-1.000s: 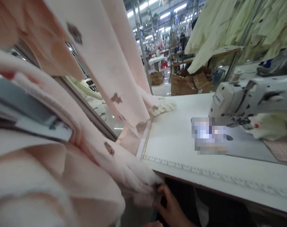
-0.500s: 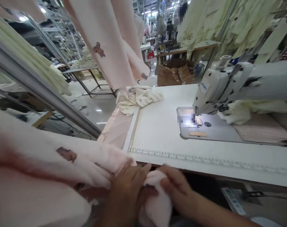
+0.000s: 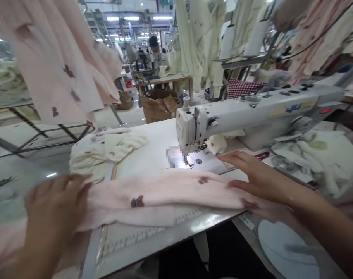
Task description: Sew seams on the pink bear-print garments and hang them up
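Note:
A long piece of pink fleece fabric (image 3: 164, 190) with small brown bear prints stretches across the sewing table (image 3: 130, 242), in front of the sewing machine (image 3: 190, 128). My left hand (image 3: 58, 205), slightly blurred, has its fingers curled over the fabric on the left side. More of the fabric trails off beneath that wrist. My right hand (image 3: 254, 176) is open at the right, thumb and fingers apart, just over the fabric's far edge and close to the machine bed. The machine's lamp lights the needle area, which is partly pixelated.
Crumpled cream fabric (image 3: 118, 149) lies on the table's back left corner. Pink garment pieces (image 3: 57, 66) hang at the upper left. Behind the table stands a cardboard box (image 3: 159, 106). Cream cloth (image 3: 318, 155) is heaped right of the machine. A person (image 3: 154, 48) sits far back.
The view has swung right. The pink fabric, bunched between both hands below the table edge before, now lies spread across the tabletop. My hands have moved apart, and the right one has opened.

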Tool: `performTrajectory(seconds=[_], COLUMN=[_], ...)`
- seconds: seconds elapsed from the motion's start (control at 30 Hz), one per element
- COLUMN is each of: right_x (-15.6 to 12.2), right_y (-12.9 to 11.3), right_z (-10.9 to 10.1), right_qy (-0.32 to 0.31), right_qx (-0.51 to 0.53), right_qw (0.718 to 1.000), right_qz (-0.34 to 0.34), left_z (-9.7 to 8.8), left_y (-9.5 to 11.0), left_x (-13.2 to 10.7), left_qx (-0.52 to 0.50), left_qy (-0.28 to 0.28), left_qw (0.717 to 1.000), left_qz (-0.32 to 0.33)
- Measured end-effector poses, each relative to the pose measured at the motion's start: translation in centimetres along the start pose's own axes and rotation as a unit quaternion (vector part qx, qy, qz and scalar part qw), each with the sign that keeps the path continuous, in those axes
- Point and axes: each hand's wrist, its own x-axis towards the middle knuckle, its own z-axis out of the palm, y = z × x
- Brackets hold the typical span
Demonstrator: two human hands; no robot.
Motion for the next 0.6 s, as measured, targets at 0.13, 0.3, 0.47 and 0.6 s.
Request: performTrajectory(seconds=[0.13,0.3,0.47,0.6], right_x=[-1.7,-2.3,-2.6,-2.8], right_y=[0.1,0.3,0.8,-0.4], right_z=[1.0,2.5,0.5,-0.9], right_qy=[0.004,-0.056,0.004,-0.011], right_qx=[0.015,-0.028,0.164,0.218], right_qw=[0.999,0.996,0.986,0.975], right_qz=[-0.042,-0.056,0.034,0.044], left_z=[3.1,3.9,1.7,-1.2], left_y=[5.7,8.3,7.3,6.5], left_x=[-1.7,-4.1,-4.0,-2.9], left_qx=[-0.159,-0.228,-0.318,-0.275], left_qy=[-0.07,-0.065,-0.076,-0.047], left_qw=[0.974,0.96,0.943,0.946], left_qz=[0.149,0.146,-0.056,-0.163])
